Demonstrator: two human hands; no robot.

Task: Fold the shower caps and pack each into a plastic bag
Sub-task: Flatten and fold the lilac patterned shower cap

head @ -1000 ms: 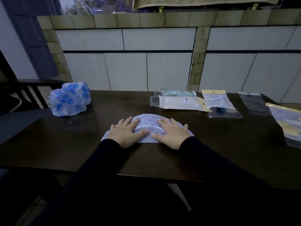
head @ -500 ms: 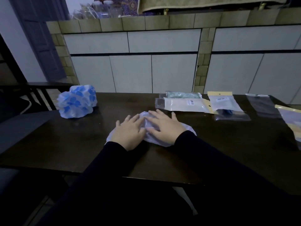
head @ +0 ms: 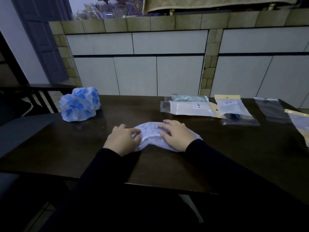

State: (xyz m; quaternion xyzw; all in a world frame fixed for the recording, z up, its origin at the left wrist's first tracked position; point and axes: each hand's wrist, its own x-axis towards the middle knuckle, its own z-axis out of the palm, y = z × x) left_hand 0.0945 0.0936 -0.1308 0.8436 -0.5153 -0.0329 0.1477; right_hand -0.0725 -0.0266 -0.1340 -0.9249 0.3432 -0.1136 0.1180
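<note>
At the centre of the frame, both hands are on a pale, faintly printed shower cap (head: pixel 150 131) lying on the dark table (head: pixel 225 148). The left hand (head: pixel 122 139) has its fingers curled, pinching the cap's left edge, which is lifted and turned in toward the middle. The right hand (head: pixel 177 134) lies over the right half, fingers fairly straight and spread, pressing the cap flat against the table. Dark sleeves run from both wrists toward the bottom of the frame.

Judging from this, the step in hand is folding: the left side is being brought over while the right hand anchors the rest. The next move probably calls for laying that flap down flat, smoothing it, and folding again until the cap is narrow enough for a bag; thin crinkly plastic tends to spring open, so one hand should keep pressing.

Further out, in the left middle of the frame, a puffy heap of blue-patterned shower caps (head: pixel 80 104) waits near the table's far edge, unfolded. To the right of centre lie two filled plastic bags (head: pixel 189 107), one partly behind the other, then a yellow-topped bag (head: pixel 233 107) overlapping a clear bag (head: pixel 240 120), an empty-looking clear bag (head: pixel 270 108) beyond it, and another yellow-edged bag (head: pixel 299 121) at the right edge. Behind the table stands a tiled wall (head: pixel 167 24).
</note>
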